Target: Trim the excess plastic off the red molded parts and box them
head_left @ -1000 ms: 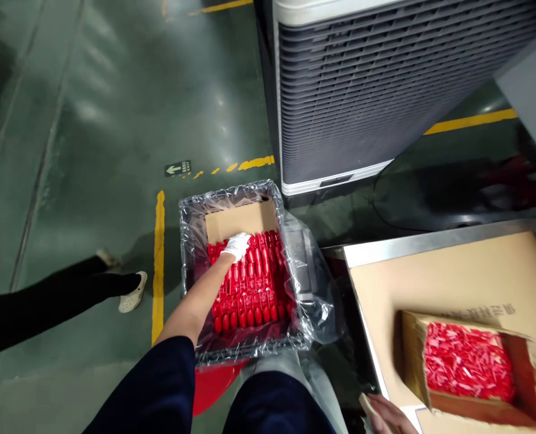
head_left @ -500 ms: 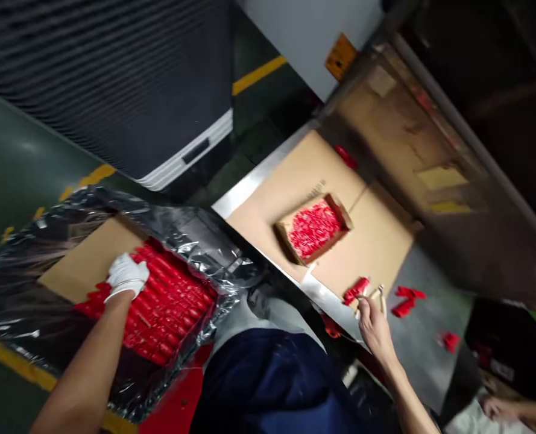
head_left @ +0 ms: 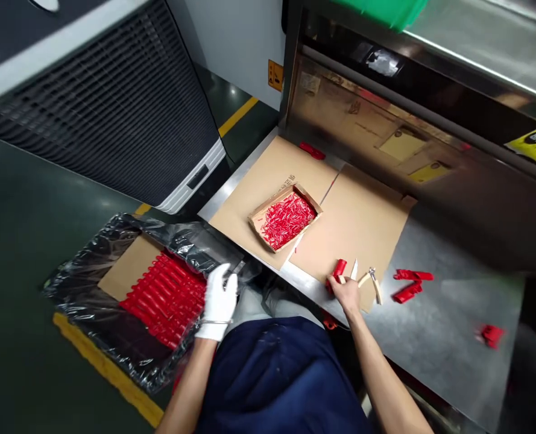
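My left hand [head_left: 221, 296], in a white glove, is raised over the near right edge of the lined box, its thumb and fingers apart and nothing in it. Below and left of it, rows of red plastic parts [head_left: 168, 295] lie in the box. At the table's front edge my bare right hand [head_left: 346, 294] is closed on a red plastic part [head_left: 340, 266]. A knife blade [head_left: 354, 269] sticks up beside its fingers; whether the hand also grips the knife, I cannot tell. Just right of it lie cream-handled nippers [head_left: 378, 288].
A small carton [head_left: 255, 223] of red scraps stands on the cardboard sheet [head_left: 358, 211]. More red parts [head_left: 407, 292] lie on the metal table [head_left: 457, 313]. The box's black plastic liner [head_left: 91, 307] spreads on the floor at left. A grey louvred cabinet [head_left: 127, 114] stands behind it.
My left hand has left the red parts in the box, moving right towards my body. My right hand has shifted onto the red part at the table edge. The camera view has turned.
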Available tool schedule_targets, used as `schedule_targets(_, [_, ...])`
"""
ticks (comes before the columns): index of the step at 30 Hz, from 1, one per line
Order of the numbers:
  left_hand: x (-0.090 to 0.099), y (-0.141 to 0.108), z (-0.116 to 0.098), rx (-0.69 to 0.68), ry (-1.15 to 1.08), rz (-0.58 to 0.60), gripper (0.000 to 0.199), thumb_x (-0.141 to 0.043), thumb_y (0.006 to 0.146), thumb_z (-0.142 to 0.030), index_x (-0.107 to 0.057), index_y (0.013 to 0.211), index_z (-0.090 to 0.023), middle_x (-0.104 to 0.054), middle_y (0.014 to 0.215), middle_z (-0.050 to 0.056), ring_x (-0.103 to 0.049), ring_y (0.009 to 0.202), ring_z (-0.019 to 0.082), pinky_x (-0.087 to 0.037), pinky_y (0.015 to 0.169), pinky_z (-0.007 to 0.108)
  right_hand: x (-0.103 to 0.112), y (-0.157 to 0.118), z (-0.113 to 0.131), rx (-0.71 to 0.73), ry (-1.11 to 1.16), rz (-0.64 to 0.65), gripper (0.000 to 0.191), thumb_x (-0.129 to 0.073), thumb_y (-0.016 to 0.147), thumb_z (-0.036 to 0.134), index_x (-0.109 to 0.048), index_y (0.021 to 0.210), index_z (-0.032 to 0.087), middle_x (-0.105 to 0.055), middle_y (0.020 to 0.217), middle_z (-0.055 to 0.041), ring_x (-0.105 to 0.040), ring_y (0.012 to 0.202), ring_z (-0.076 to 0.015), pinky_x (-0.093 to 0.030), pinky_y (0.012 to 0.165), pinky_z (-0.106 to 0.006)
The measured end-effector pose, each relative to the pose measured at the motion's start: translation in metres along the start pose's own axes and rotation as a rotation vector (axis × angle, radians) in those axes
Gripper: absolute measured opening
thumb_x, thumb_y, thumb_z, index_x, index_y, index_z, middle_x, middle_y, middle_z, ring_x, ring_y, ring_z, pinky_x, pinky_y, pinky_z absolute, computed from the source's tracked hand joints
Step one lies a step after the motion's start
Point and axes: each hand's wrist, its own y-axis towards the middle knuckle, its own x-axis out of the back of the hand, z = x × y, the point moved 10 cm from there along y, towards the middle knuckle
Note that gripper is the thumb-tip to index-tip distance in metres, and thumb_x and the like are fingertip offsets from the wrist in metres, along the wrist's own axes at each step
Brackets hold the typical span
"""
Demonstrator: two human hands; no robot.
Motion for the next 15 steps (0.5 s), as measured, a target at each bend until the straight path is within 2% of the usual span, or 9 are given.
schedule_targets(3, [-0.059, -0.034, -0.075, 0.043, -0.401, 0.337, 0.045, -0.046, 0.095, -0.039, -0.049, 0.134, -0.017, -0.058, 0.134, 0.015, -0.06, 0.119, 0.024, -0.048, 0.105, 0.042, -0.022, -0.044, 0.028, 0.069, 0.353, 0.359, 0.045, -0.051, 0.092, 0.058, -0.06, 0.094, 0.014, -0.056, 0.071, 0.0021, -0.048, 0.053, -0.0073, -0.043, 0.051, -0.023])
schedule_targets(4, [-0.069, -0.042, -0.101, 0.016, -0.457, 0.406, 0.048, -0.043, 0.096, -0.039, -0.045, 0.139, -0.018, -0.059, 0.133, 0.016, -0.063, 0.115, 0.023, -0.051, 0.101, 0.04, -0.028, -0.065, 0.041, 0.105, 0.458, 0.487, 0.052, -0.051, 0.088, 0.065, -0.06, 0.092, 0.014, -0.053, 0.066, 0.0028, -0.043, 0.048, -0.0068, -0.039, 0.047, -0.022])
schedule_targets(6, [-0.076, -0.056, -0.149, -0.064, -0.539, 0.542, 0.054, -0.044, 0.096, -0.041, -0.039, 0.145, -0.02, -0.06, 0.134, 0.014, -0.064, 0.114, 0.022, -0.052, 0.097, 0.036, -0.036, -0.11, 0.066, 0.161, 0.615, 0.744, 0.066, -0.051, 0.074, 0.078, -0.062, 0.087, 0.014, -0.048, 0.057, 0.0034, -0.036, 0.041, -0.007, -0.034, 0.04, -0.024])
schedule_targets(8, [-0.07, -0.071, -0.19, -0.177, -0.563, 0.686, 0.055, -0.055, 0.091, -0.043, -0.046, 0.14, -0.02, -0.063, 0.13, 0.013, -0.065, 0.11, 0.023, -0.052, 0.094, 0.035, -0.04, -0.151, 0.083, 0.186, 0.706, 0.974, 0.074, -0.052, 0.061, 0.085, -0.063, 0.078, 0.014, -0.044, 0.05, 0.0037, -0.032, 0.035, -0.0077, -0.031, 0.035, -0.025])
schedule_targets(9, [-0.064, -0.078, -0.203, -0.215, -0.509, 0.734, 0.052, -0.063, 0.086, -0.045, -0.056, 0.131, -0.019, -0.067, 0.122, 0.012, -0.066, 0.104, 0.023, -0.052, 0.091, 0.034, -0.039, -0.166, 0.089, 0.19, 0.735, 1.066, 0.074, -0.053, 0.058, 0.086, -0.063, 0.073, 0.014, -0.042, 0.047, 0.0039, -0.03, 0.033, -0.0078, -0.029, 0.032, -0.026])
schedule_targets(11, [-0.049, -0.083, -0.211, -0.235, -0.331, 0.743, 0.043, -0.076, 0.075, -0.046, -0.067, 0.105, -0.018, -0.072, 0.098, 0.007, -0.066, 0.086, 0.02, -0.051, 0.08, 0.03, -0.034, -0.182, 0.096, 0.187, 0.783, 1.175, 0.068, -0.057, 0.062, 0.081, -0.062, 0.07, 0.014, -0.043, 0.046, 0.0031, -0.03, 0.032, -0.0075, -0.025, 0.03, -0.024])
schedule_targets(13, [-0.034, -0.08, -0.206, -0.187, -0.23, 0.667, 0.038, -0.08, 0.07, -0.047, -0.065, 0.087, -0.017, -0.068, 0.08, 0.002, -0.061, 0.07, 0.014, -0.048, 0.068, 0.025, -0.024, -0.18, 0.1, 0.182, 0.836, 1.173, 0.059, -0.057, 0.075, 0.071, -0.063, 0.082, 0.013, -0.048, 0.052, 0.0019, -0.03, 0.034, -0.0055, -0.021, 0.032, -0.02])
schedule_targets(15, [-0.026, -0.075, -0.193, -0.096, -0.278, 0.567, 0.037, -0.077, 0.073, -0.048, -0.059, 0.084, -0.018, -0.063, 0.072, -0.001, -0.055, 0.06, 0.01, -0.044, 0.058, 0.022, -0.01, -0.169, 0.105, 0.199, 0.895, 1.086, 0.049, -0.05, 0.088, 0.062, -0.062, 0.099, 0.015, -0.053, 0.061, 0.001, -0.03, 0.039, -0.0037, -0.018, 0.037, -0.017])
